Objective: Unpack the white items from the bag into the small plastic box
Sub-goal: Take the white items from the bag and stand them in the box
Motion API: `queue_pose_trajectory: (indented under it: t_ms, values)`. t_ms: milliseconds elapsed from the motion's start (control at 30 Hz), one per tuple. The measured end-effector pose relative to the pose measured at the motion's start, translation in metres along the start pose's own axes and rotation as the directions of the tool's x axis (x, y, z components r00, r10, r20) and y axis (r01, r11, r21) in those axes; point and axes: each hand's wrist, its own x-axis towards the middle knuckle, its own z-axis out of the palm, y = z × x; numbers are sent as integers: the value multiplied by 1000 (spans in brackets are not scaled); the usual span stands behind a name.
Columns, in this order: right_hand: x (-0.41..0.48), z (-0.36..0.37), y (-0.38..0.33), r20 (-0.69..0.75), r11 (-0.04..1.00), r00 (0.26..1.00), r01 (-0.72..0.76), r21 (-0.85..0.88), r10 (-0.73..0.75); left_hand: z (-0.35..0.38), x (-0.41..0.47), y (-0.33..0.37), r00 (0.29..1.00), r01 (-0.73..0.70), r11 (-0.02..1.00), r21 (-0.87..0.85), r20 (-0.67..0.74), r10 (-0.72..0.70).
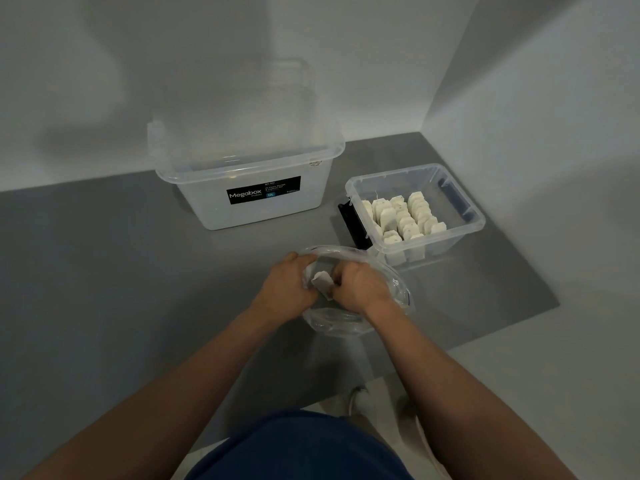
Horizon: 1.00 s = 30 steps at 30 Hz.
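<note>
Head-worn view looking down at a grey mat laid in a white-walled corner. A small plastic box, clear and without a lid, stands on the mat, and every place below is given from it.

Inside the box, white items stand on edge in close rows toward its left end; its right end shows bare floor; the count is hard to make out. A black object sits against the box's left wall, partly hidden behind it, too cut off to identify.

Left of the box and a little farther back stands a large clear tub; its black label reads "Megabox", the smaller print is unreadable; a faint clear shape rises behind the tub against the wall.

Just in front of the box's left end a clear bag sits on the mat, mouth open upward. The left hand curls its fingers over the bag's rim, gripping it; the right hand curls round one white item at the mouth, between the two hands. The fingertips are hidden; whether the left hand also touches the item cannot be told; hands and glare hide what else the bag holds.

Nearest the camera, well in front of the box, two bare forearms and a blue garment are cut off by the bottom edge; a pale shoe shows dimly.
</note>
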Motion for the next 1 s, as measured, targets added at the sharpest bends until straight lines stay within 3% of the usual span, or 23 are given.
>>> queue_pose_trajectory:
  t_ms: [133, 233, 333, 667, 867, 1000]
  values:
    - [6, -4, -9, -35, 986, 988, 150, -71, -152, -5, -1, 4, 999, -43, 999, 11, 2, 43]
    - [13, -9, -16, 59, 961, 967, 252, -111, -247, -8, -3, 5, 998, -64, 998, 1, -9, 64]
    - [17, -9, -19, 114, 958, 965, 250, -138, -236, -10, -4, 5, 997, -71, 997, 13, -9, 72]
    - [14, -16, -14, 110, 953, 955, 287, -95, -276, -10, -4, 7, 998, -58, 998, 11, -7, 58]
    - [-30, -73, -5, -117, 948, 947, 310, 72, -301, -7, 7, -4, 999, 35, 999, -16, 2, -35]
    - [-58, -133, 8, -269, 939, 933, 293, 181, -239, -1, 11, -7, 996, 86, 996, -40, -2, -86]
